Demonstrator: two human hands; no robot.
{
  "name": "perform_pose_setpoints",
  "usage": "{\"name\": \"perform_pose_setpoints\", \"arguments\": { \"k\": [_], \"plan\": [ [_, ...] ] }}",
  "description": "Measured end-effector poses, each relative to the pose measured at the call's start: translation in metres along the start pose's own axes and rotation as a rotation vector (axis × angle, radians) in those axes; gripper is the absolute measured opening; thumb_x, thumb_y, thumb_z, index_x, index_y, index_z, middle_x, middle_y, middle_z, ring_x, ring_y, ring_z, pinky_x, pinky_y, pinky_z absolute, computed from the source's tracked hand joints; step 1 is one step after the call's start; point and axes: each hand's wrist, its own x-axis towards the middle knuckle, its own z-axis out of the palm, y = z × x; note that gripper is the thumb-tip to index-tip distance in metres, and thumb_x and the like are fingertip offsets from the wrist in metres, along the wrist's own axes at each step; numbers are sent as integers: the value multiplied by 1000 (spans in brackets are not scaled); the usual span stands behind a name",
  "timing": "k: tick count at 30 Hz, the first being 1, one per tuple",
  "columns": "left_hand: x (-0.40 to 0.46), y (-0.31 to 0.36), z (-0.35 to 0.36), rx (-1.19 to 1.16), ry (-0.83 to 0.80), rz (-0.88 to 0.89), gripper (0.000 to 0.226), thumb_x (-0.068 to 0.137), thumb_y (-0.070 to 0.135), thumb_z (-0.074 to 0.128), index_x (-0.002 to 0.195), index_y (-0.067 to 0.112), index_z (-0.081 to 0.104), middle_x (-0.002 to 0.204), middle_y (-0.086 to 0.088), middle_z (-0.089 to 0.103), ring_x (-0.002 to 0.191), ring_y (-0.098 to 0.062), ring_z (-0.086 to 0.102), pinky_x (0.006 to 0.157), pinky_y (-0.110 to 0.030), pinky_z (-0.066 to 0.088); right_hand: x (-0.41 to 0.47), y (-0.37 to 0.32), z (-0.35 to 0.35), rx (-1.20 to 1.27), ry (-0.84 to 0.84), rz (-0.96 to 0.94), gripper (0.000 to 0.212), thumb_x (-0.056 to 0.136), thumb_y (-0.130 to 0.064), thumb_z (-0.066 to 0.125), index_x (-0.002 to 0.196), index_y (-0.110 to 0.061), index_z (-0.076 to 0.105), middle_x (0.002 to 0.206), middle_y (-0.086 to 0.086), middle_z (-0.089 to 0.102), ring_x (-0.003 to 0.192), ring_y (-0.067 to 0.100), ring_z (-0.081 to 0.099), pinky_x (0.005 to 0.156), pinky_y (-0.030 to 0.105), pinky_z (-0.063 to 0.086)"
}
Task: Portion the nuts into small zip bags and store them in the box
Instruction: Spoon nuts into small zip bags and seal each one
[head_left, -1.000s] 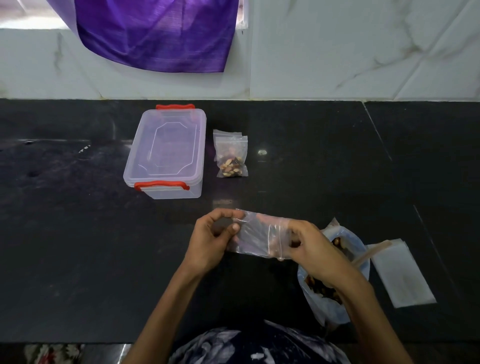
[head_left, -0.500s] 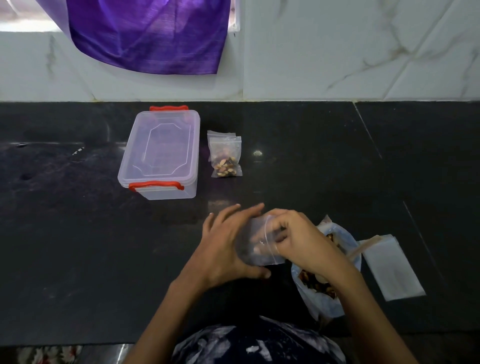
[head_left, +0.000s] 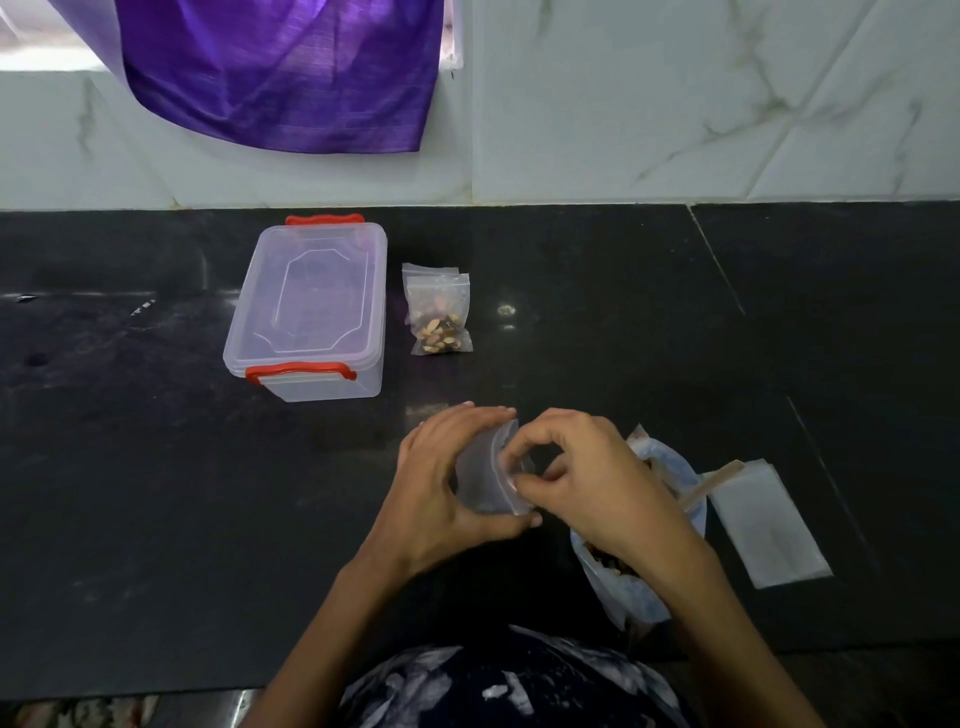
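An empty small zip bag is being held above the dark countertop, between both hands. It is being cupped by the left hand, fingers curved over its far edge and thumb under its near edge. Its open rim is being pinched by the right hand, thumb and forefinger curled at the zip strip.

The clear box with red clips is being kept shut by its lid, farther back on the left. Just beside it on the right a filled zip bag of nuts is lying flat. The big bag of nuts is being partly hidden under the right wrist. A stack of empty zip bags is lying to its right. A purple cloth is hanging against the marble wall.
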Motion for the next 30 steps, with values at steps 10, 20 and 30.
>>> {"name": "perform_pose_setpoints", "arguments": {
  "k": [10, 20, 30],
  "plan": [
    [0, 4, -6, -7, 123, 27, 59, 59, 57, 77, 111, 35, 60, 113, 26, 61, 119, -2, 52, 101, -44, 44, -4, -2, 3, -35, 42, -44, 16, 88, -15, 62, 88, -26, 74, 99, -15, 54, 82, 3, 61, 73, 20, 54],
    [-5, 9, -6, -55, 105, -24, 78, 48, 56, 84, 118, 42, 52, 122, 20, 59, 116, -5, 56, 99, -21, 43, -43, 63, -70, -123, 192, 207, 20, 89, -18, 59, 96, -36, 63, 107, -15, 54, 94, 0, 55, 70, 15, 40],
    [-13, 9, 10, 58, -74, -85, 78, 44, 62, 80, 114, 45, 50, 118, 28, 54, 112, 2, 53, 93, -5, 37, -52, 92, -57, -448, 57, 361, 22, 93, -21, 56, 111, -30, 64, 109, -4, 46, 109, 15, 46, 87, 26, 35]
  ]
}}
